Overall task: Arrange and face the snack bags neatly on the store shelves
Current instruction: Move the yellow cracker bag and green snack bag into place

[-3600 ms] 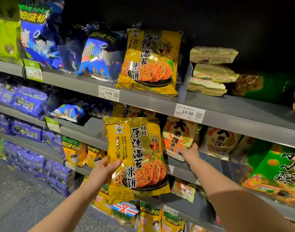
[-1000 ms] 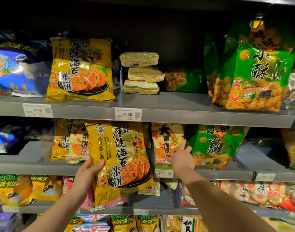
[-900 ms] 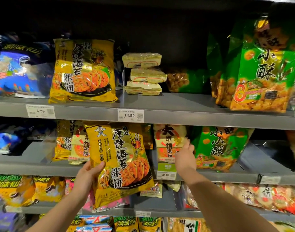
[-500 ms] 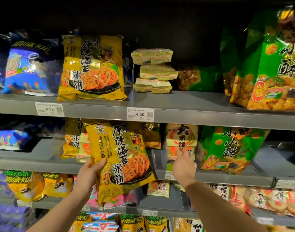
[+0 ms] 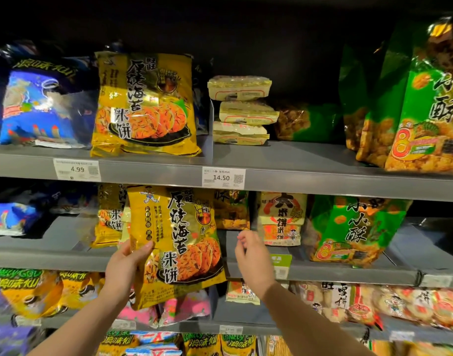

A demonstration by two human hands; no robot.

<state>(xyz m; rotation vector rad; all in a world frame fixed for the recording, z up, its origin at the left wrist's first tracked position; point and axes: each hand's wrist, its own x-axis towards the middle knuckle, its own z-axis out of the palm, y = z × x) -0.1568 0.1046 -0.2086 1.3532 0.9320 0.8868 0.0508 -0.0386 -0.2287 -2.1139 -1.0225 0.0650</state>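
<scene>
I have the yellow rice-cracker bag [image 5: 174, 242] upright in my left hand [image 5: 125, 265], thumb across its front at the lower left edge and fingers behind it. The bag hangs in front of the middle shelf [image 5: 53, 258], face out, and covers part of the yellow bags standing behind it. My right hand [image 5: 253, 258] is just right of the bag, fingers loosely curled and holding nothing. Past it on the same shelf stand a red-and-white bag [image 5: 282, 219] and, further right, a green bag [image 5: 348, 229]. On the upper shelf [image 5: 297, 176] a matching yellow bag [image 5: 146, 104] stands facing out, with a blue bag [image 5: 43, 106] to its left and a stack of pale packets [image 5: 242, 110] to its right.
</scene>
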